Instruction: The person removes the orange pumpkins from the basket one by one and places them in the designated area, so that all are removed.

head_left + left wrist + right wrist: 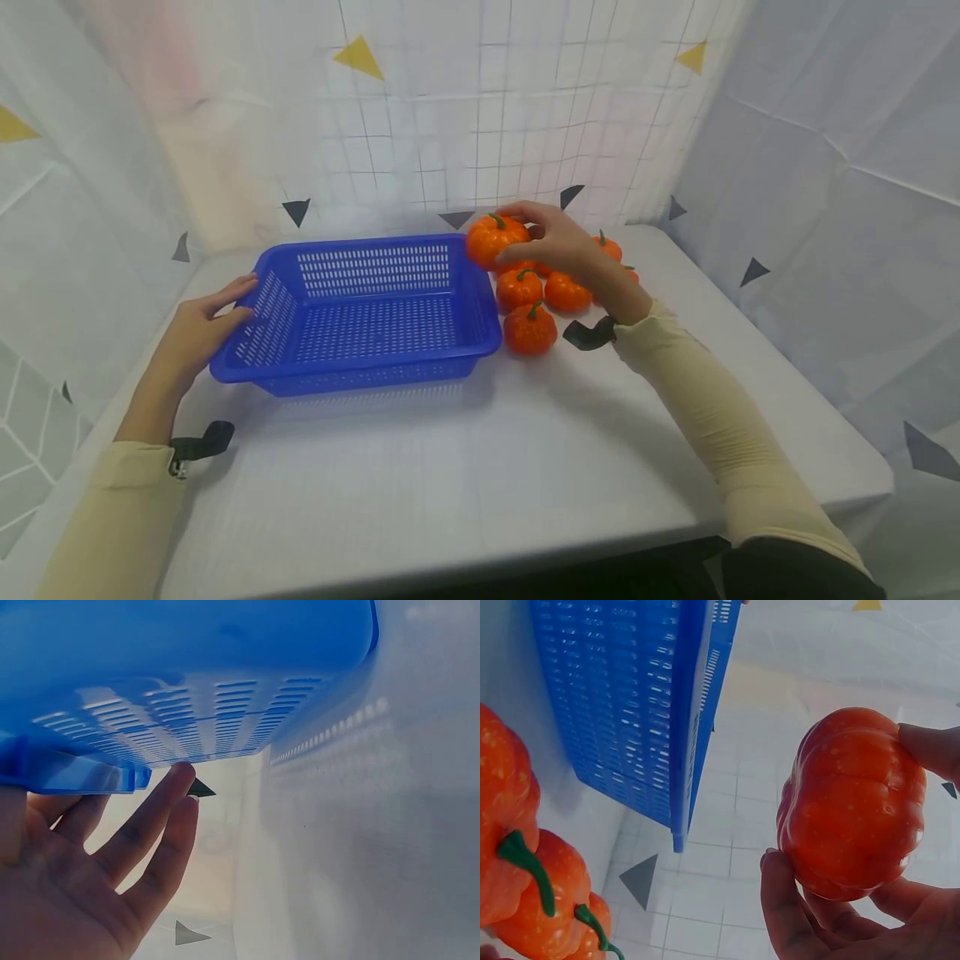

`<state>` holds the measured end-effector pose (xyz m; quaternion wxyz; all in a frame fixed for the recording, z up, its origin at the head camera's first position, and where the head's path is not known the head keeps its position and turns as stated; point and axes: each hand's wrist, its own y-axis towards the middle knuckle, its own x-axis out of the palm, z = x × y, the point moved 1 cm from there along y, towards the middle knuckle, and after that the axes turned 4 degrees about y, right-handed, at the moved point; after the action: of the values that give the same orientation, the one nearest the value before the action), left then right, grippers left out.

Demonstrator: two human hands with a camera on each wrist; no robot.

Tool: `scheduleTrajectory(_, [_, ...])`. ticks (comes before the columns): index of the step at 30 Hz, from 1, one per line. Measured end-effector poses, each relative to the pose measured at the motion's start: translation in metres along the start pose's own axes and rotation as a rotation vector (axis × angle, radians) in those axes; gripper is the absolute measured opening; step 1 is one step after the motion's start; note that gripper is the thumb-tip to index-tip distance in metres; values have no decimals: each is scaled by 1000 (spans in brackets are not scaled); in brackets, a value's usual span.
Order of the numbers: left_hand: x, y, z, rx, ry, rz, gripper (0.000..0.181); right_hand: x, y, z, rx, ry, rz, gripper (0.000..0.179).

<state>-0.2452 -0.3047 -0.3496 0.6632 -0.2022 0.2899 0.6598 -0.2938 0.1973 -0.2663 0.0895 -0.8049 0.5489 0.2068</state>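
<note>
A blue plastic basket (378, 364) with slotted walls stands on the table, nothing inside it. My left hand (201, 329) holds its left rim, thumb and forefinger at the edge; in the left wrist view two fingers (154, 836) extend below the rim. Beyond the basket's right end, my right hand (551, 237) grips an orange toy pumpkin (491, 242) with a green stem, raised near the back right corner of the rim. The right wrist view shows this pumpkin (855, 806) between thumb and fingertips. More pumpkins (531, 329) sit on the table below that hand.
Several orange pumpkins (567, 292) cluster close along the basket's right side, partly hidden by the right forearm. The white table (420, 492) ends at a front edge near me. White sheets with grid lines and triangles (510, 108) hang behind and at both sides.
</note>
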Motion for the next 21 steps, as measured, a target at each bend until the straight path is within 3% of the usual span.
scheduleTrajectory(21, [0,1,-3,16,4,5,57,-17,-18,21,29,44,29,62])
